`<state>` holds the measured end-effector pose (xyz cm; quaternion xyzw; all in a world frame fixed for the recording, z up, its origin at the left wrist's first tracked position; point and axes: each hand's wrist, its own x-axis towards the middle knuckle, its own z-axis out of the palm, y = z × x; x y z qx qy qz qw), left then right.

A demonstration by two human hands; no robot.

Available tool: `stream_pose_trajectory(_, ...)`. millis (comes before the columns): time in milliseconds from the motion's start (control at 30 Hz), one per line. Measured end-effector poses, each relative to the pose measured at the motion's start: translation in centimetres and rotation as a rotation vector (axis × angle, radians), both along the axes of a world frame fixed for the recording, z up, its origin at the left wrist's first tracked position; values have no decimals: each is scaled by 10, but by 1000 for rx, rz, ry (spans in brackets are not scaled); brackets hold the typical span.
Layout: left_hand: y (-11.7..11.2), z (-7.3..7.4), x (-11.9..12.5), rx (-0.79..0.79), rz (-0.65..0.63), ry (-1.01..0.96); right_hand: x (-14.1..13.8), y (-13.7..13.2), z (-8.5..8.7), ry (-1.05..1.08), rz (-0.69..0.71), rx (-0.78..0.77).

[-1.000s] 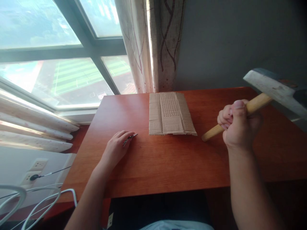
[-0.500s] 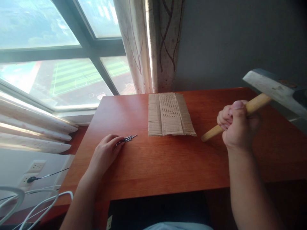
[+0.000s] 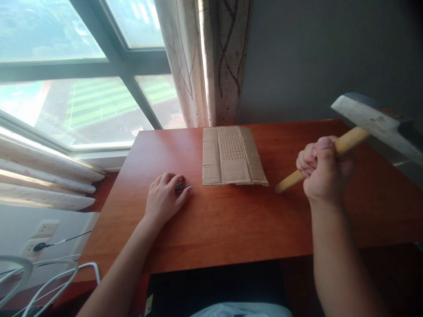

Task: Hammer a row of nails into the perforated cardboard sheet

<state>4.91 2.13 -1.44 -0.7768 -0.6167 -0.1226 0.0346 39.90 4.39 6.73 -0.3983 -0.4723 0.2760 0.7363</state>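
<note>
My right hand (image 3: 322, 176) is closed in a fist round the wooden handle of a hammer (image 3: 373, 125), held above the right side of the red-brown table (image 3: 231, 224); its grey head points up and right. My left hand (image 3: 165, 198) lies on the table at the left, fingers curled over a small bunch of thin metal nails (image 3: 182, 188) whose tips stick out past the fingertips. A flat piece of corrugated cardboard (image 3: 231, 155), with a grid of small holes in its middle strip, lies at the far middle of the table.
A patterned curtain (image 3: 211, 61) hangs behind the cardboard beside a large window (image 3: 76, 75). A grey wall stands at the back right. White cables (image 3: 49, 281) and a wall socket (image 3: 42, 231) are low at the left, off the table's edge.
My left hand drew back toward me from the nails, then moved forward again and now covers them with curled fingers. The hammer hand has barely shifted.
</note>
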Motion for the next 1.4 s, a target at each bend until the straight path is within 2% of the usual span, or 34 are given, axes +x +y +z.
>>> stream_pose_trajectory(100, 9, -4, 16, 20, 33, 52, 0, 0, 0, 5, -1, 7)
stream_pose_trajectory(200, 13, -6, 21, 39, 61, 76, -1, 0, 1, 11, -3, 14)
stream_pose_trajectory(600, -3, -3, 4, 86, 196, 139, 1, 1, -1, 32, 3, 27)
stream_pose_trajectory(800, -2, -3, 1, 78, 219, 62, 0, 0, 0, 14, -2, 21)
stream_pose_trajectory(1100, 10, -2, 6, 65, 203, 72, 0, 1, -2, 22, 5, 15)
stream_pose_trajectory(1267, 6, -2, -2, 61, 192, -4, 0, 0, -1, 15, 3, 21)
stream_pose_trajectory(1400, -3, -2, -14, 46, 112, -104, 0, 0, 0, 27, 3, 34)
